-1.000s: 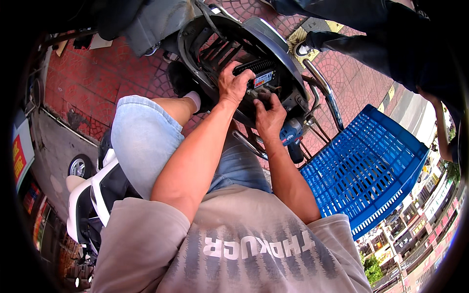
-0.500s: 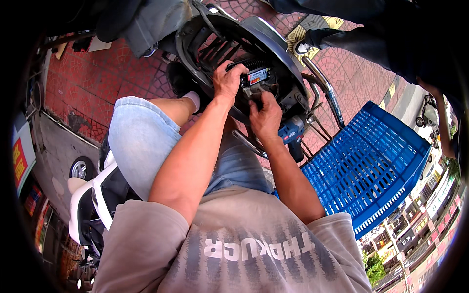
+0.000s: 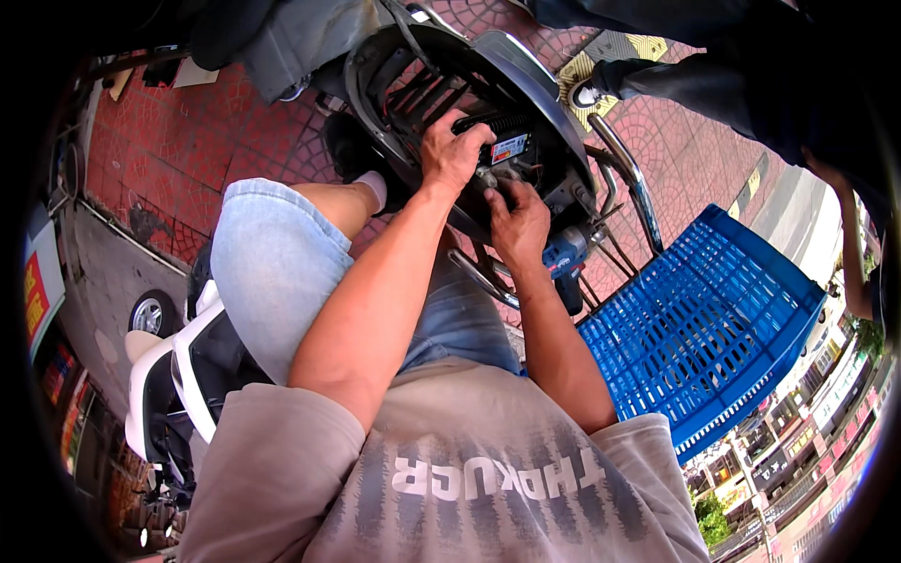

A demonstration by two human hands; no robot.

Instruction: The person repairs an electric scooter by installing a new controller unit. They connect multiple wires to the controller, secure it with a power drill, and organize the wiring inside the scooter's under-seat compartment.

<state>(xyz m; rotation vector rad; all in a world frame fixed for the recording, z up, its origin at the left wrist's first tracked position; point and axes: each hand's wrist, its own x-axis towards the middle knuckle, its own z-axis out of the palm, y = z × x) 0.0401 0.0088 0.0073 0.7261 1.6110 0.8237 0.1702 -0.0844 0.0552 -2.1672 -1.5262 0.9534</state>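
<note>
An electric scooter's dark body (image 3: 549, 80) lies open in front of me, its inner frame and wiring exposed. Inside it sits a black ribbed box (image 3: 510, 148) with a white and red label. My left hand (image 3: 450, 152) is closed over the left end of this box, fingers bent across its top. Just below the label, my right hand (image 3: 519, 223) pinches at pale connectors (image 3: 495, 176) and wires. Its fingertips partly cover them, so the exact piece held is hidden. Beside my right wrist rests a blue and black cordless drill (image 3: 565, 255).
A large blue plastic basket (image 3: 699, 328) stands to the right, past chrome bars (image 3: 631, 178). Another person's leg and shoe (image 3: 589, 92) are at the upper right. A white scooter (image 3: 192, 361) is at my left. Red paving (image 3: 216, 141) lies underfoot.
The view has shifted slightly. My left hand stays on the box, while my right fingers have shifted a little at the connectors.
</note>
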